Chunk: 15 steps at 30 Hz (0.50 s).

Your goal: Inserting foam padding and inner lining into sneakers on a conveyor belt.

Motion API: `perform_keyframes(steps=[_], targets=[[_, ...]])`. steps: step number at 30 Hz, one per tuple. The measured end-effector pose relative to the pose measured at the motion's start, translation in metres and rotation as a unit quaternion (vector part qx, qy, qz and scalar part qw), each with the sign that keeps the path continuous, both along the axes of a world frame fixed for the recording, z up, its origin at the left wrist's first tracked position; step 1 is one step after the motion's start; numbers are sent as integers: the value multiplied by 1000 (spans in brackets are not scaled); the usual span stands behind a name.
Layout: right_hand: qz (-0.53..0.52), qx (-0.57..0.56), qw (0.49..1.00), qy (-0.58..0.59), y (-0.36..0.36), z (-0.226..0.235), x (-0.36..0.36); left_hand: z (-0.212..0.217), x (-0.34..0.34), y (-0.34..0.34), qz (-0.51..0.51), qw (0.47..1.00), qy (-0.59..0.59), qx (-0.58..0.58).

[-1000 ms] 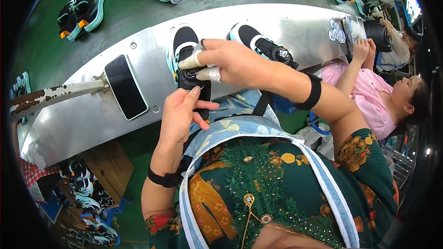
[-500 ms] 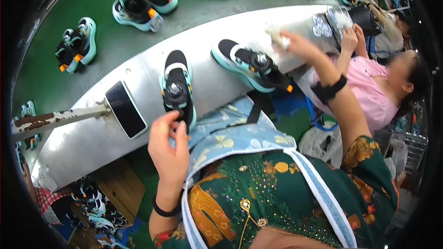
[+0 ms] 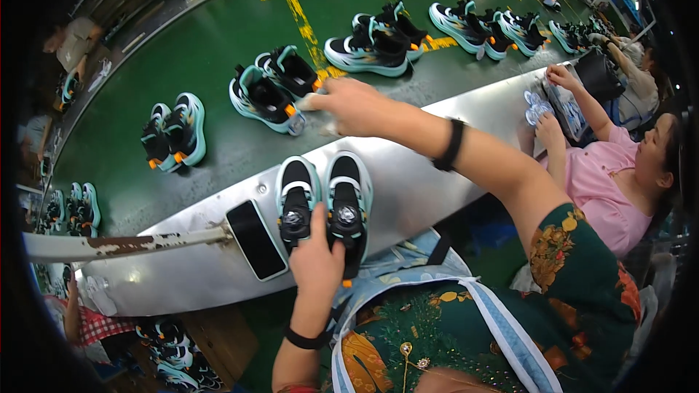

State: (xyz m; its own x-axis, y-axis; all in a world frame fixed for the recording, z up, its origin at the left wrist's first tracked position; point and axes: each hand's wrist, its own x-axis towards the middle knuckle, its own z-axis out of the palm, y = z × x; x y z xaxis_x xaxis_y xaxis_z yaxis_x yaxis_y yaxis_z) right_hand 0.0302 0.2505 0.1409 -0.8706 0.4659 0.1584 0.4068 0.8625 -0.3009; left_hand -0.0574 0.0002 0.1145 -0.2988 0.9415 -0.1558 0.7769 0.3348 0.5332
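Sneaker pair (image 3: 324, 204) on metal counter (image 3: 437, 175), side by side, toes pointing 12 o'clock.
Left hand (image 3: 317, 262) grips the pair at the heels, thumb up between them. Right hand (image 3: 349, 105) stretched to 12 o'clock, fingers closed on a whitish piece, beside teal-black sneaker (image 3: 263, 98) on green conveyor (image 3: 218, 36). Black phone (image 3: 256, 239) lies at 9 o'clock of the pair.

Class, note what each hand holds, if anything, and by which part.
Left hand grips the pair of shoes at their heels. Right hand holds a small white thing; grip unclear.
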Motion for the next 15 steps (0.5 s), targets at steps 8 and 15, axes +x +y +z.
perform_keyframes(steps=[8, 15], targets=[[17, 83, 985, -148, 103, -68, -74, 22, -71, 49, 86, 970, -83, 213], [-148, 51, 973, -167, 132, -40, 11, -18, -212, 196, 147, 969, 160, 119]])
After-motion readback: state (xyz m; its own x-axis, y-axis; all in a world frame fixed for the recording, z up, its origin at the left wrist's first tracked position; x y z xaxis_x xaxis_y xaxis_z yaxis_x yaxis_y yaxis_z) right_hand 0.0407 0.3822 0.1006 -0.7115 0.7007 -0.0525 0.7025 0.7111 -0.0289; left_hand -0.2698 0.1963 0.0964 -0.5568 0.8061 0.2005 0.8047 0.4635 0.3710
